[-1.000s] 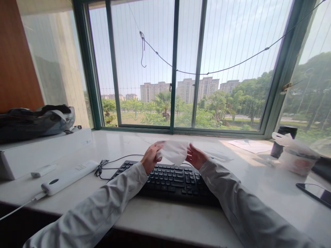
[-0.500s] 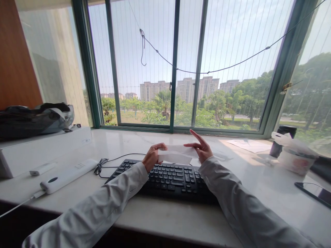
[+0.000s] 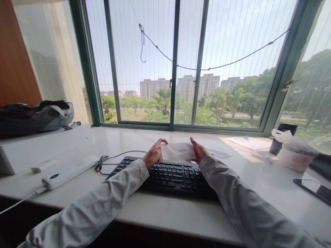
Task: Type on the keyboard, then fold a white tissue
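Note:
A white tissue (image 3: 178, 152), thin and folded to a rectangle, is stretched level between my hands above the keyboard (image 3: 173, 175). My left hand (image 3: 154, 153) has its left end, with the thumb along the top edge and the other fingers mostly behind the sheet. At the right end, my right hand (image 3: 199, 151) holds it, thumb pointing up and fingers tucked behind. The black keyboard lies beneath on the white counter, its right part partly hidden by my right sleeve.
To the left are a white power-bank-like device (image 3: 69, 173) with a cable, a small white adapter (image 3: 43, 166), and a white box (image 3: 46, 146) bearing a dark bag (image 3: 36, 117). On the right stand a bagged tub (image 3: 294, 156), a black cylinder (image 3: 280, 137), a paper (image 3: 249, 143) and a phone (image 3: 314, 190).
The tissue has gone from pulled out in loose layers to a flatter, neater rectangle. My right hand's raised index finger has folded in, and that hand now grips the right end.

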A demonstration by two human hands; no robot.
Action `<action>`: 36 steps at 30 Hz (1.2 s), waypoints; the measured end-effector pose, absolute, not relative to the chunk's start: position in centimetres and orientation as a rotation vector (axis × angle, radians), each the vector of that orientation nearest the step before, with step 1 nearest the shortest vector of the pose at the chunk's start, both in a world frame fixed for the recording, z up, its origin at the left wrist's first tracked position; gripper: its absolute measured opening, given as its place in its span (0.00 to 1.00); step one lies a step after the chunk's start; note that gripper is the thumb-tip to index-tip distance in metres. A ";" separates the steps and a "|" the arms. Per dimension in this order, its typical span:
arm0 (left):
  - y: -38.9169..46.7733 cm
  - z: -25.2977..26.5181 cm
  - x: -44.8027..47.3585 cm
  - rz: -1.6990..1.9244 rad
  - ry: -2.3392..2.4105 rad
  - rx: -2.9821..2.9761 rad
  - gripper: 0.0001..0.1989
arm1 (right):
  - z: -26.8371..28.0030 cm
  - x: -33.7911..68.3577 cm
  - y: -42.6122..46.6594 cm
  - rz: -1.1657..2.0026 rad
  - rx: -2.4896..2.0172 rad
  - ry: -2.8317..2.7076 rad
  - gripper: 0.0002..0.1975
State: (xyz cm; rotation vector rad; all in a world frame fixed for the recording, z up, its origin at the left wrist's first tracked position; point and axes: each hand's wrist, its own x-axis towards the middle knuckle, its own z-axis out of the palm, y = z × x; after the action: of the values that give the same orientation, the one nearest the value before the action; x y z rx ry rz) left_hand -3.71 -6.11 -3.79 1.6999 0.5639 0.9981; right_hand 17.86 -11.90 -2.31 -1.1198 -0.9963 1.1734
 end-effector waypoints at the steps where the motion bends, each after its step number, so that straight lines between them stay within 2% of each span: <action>1: -6.0 -3.9 -3.6 0.991 0.591 1.699 0.16 | -2.5 17.9 -11.8 1.177 -1.133 -0.977 0.17; 3: -5.9 -4.2 -3.5 0.990 0.651 1.691 0.20 | -2.9 17.9 -11.6 1.167 -1.148 -0.949 0.10; 6: -5.5 -4.4 -3.5 0.984 0.724 1.699 0.20 | -3.4 18.1 -11.3 1.150 -1.097 -1.002 0.10; 12: -5.6 -3.6 -3.7 1.089 0.678 1.755 0.11 | -3.9 19.0 -10.9 1.148 -0.981 -1.157 0.33; 18: -5.9 -3.2 -3.8 1.160 0.670 1.795 0.11 | -3.6 19.2 -10.9 1.114 -0.932 -1.239 0.41; 20: -6.0 -3.2 -3.7 1.155 0.669 1.795 0.11 | -3.5 19.0 -11.0 1.112 -0.929 -1.232 0.40; 26: -5.9 -3.2 -3.7 1.113 0.655 1.776 0.13 | -3.4 18.5 -11.0 1.168 -0.963 -1.146 0.22; 28: -5.8 -3.2 -3.8 1.087 0.668 1.728 0.16 | -3.5 18.5 -11.0 1.160 -0.980 -1.150 0.21; 32: -5.7 -3.1 -4.0 0.964 0.655 1.610 0.30 | -3.6 18.7 -10.9 1.149 -0.998 -1.201 0.22; 36: -5.9 -3.1 -4.1 0.985 0.697 1.848 0.26 | -3.9 18.9 -10.7 1.086 -1.054 -1.248 0.24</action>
State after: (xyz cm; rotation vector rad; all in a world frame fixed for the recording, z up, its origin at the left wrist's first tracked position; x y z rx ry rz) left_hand -4.09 -5.91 -3.05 1.8479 0.6972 0.9845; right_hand 18.91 -10.70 -3.87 -1.0542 -1.2476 1.0855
